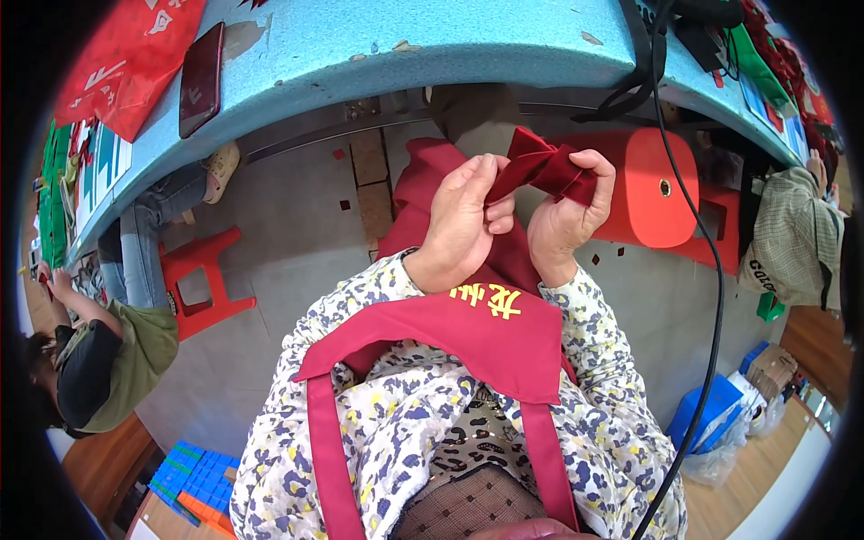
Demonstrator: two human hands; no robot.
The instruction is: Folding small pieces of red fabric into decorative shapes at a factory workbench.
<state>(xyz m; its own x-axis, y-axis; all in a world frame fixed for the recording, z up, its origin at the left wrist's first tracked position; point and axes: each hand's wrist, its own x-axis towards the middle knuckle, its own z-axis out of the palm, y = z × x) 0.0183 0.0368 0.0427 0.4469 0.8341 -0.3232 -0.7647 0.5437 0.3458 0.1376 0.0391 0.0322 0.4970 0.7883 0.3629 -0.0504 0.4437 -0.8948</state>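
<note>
Held up over my lap is a dark red velvet ribbon point(540, 168), folded in layers that look like a bow. My left hand point(461, 220) pinches its left end between thumb and curled fingers. On the other side, my right hand point(567, 220) grips the folded part, with the thumb along its right edge and the fingers mostly hidden behind. Both forearms, in patterned sleeves, rise past a dark red apron point(441, 337) with yellow lettering.
A blue table point(315, 67) curves across the front, carrying a dark phone point(202, 81) and a red bag point(126, 63). Red stools point(648, 189) stand by it. A black cable point(717, 297) hangs at my right. Co-workers sit on both sides; a blue bin point(706, 414) is behind right.
</note>
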